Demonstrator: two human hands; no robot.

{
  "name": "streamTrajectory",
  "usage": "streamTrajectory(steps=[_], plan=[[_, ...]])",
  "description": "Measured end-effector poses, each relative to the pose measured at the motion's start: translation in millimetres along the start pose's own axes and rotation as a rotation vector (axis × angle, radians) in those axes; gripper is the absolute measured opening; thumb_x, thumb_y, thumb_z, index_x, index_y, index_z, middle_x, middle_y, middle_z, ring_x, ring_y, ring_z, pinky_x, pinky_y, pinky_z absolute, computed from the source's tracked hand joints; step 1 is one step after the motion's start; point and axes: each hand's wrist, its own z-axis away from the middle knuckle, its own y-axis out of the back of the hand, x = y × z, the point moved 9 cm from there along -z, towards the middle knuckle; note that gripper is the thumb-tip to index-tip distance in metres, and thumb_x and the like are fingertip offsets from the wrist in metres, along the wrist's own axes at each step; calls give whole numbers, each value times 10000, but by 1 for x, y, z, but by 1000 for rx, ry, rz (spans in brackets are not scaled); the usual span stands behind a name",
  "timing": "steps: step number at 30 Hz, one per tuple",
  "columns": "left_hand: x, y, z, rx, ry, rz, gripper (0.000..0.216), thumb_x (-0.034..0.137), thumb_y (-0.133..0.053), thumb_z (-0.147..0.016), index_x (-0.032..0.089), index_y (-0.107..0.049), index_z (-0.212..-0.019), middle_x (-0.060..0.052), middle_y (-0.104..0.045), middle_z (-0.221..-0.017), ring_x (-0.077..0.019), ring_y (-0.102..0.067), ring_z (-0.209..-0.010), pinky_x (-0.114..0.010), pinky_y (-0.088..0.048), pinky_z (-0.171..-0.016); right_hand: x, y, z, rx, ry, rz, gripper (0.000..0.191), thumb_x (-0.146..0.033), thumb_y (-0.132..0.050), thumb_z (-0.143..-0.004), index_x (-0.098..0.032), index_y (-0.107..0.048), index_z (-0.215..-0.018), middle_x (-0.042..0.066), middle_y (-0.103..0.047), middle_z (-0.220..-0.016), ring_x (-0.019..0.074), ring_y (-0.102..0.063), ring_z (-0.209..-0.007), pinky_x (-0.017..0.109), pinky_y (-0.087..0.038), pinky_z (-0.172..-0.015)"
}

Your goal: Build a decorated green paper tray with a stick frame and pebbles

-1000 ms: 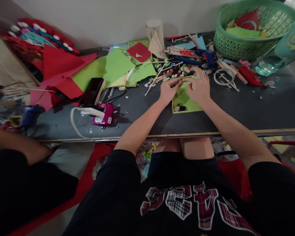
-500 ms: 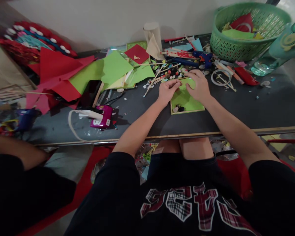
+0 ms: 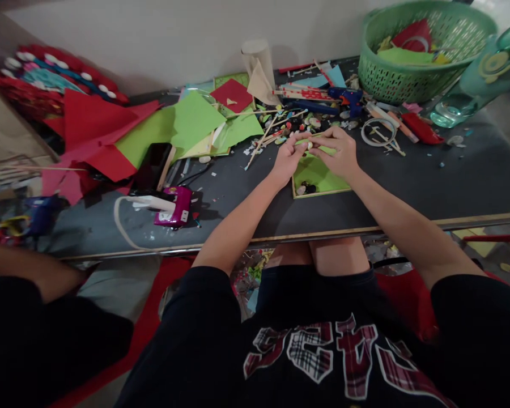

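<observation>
My left hand (image 3: pixel 288 160) and my right hand (image 3: pixel 339 152) meet fingertip to fingertip above the far end of a green framed card (image 3: pixel 321 177) that lies flat on the dark table (image 3: pixel 429 187). Both hands pinch a small pale piece (image 3: pixel 309 144) between thumbs and fingers. A few small dark and pale bits (image 3: pixel 306 187) lie on the card's near left corner. Just beyond the hands is a scatter of wooden sticks and small beads (image 3: pixel 280 124).
Green and red paper sheets (image 3: pixel 187 122) cover the far left. A black phone (image 3: pixel 152 160) and a magenta device with a white cord (image 3: pixel 172 205) lie left of me. A green basket (image 3: pixel 416 51), a glue gun (image 3: pixel 344 96) and a teal bottle (image 3: pixel 480 73) stand at the right. Another person's arm (image 3: pixel 34 272) is at lower left.
Both hands have lifted a little off the green card and drawn together, now pinching a small pale piece between them. The view has shifted slightly.
</observation>
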Motion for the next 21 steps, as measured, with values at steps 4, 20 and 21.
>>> streamTrajectory(steps=[4, 20, 21], plan=[[14, 0, 4, -12, -84, -184, 724, 833, -447, -946, 238, -622, -1320, -105, -726, -1129, -239, -719, -1041, -385, -575, -922, -1, 0, -1, -26, 2, -42, 589, -789, -601, -908, -288, -848, -1096, 102, -748, -1022, 256, -707, -995, 436, -596, -957], [63, -8, 20, 82, -525, -896, 488, 575, -308, -1098, 237, -660, -1114, -102, -766, -1116, -249, -704, -1226, -461, -536, -1124, 9, -19, 3, -221, -230, -529, 673, -780, -704, -834, -177, -834, -1106, 84, -777, -937, 165, -703, -791, 307, -604, -781], [64, -8, 20, 86, -528, -895, 482, 562, -300, -1104, 238, -657, -1109, -100, -765, -1125, -245, -706, -1221, -465, -534, -1129, 10, -20, 3, -224, -236, -533, 687, -795, -707, -818, -178, -837, -1090, 82, -775, -937, 163, -697, -783, 306, -601, -773]])
